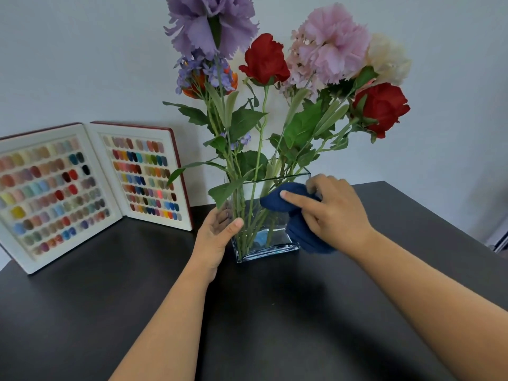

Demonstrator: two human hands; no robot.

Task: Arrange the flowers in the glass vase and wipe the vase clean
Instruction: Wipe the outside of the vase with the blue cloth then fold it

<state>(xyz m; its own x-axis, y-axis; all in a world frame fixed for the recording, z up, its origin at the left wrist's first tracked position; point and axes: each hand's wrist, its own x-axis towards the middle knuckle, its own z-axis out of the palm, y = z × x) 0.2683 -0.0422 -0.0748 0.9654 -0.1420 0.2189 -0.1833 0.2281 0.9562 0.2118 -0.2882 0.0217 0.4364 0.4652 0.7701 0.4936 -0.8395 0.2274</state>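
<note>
The right hand [334, 213] grips a dark blue cloth [295, 215] and presses it on the front of the square clear glass vase [264, 243], which stands on the black table [275, 312]. The left hand [215, 235] holds the vase's left side, thumb curled on the glass. Red, purple, pink and cream flowers [266, 61] stand in the vase; an open colour sample book [90, 182] leans behind on the left.

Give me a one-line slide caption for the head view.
Left hand steadies the flower-filled glass vase while the right hand wipes its front with a blue cloth.
</note>
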